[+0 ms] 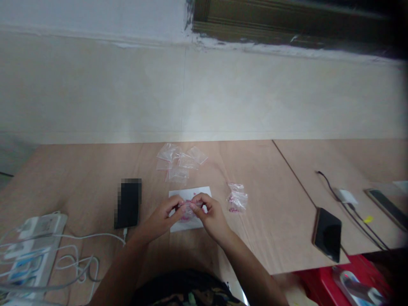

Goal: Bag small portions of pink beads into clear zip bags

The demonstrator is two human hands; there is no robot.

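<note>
A small clear zip bag (187,211) with pinkish-red bits in it hangs between my two hands. My left hand (168,213) pinches one end of its top edge, and my right hand (210,214) pinches the other. Both are over a sheet of white paper (203,190), where a few pink bits show near the fingers. What the bits are is too small to tell. To the right of the paper lie filled zip bags (237,199) holding similar bits. Several flat clear zip bags (178,162) are spread beyond the paper.
On the left lie a dark phone (129,206) on a white cable and a power strip (41,242) with tangled cords. A second phone (327,233), a black cable (334,193) and a third phone (387,208) are on the right. A red stool (321,282) stands below the table edge.
</note>
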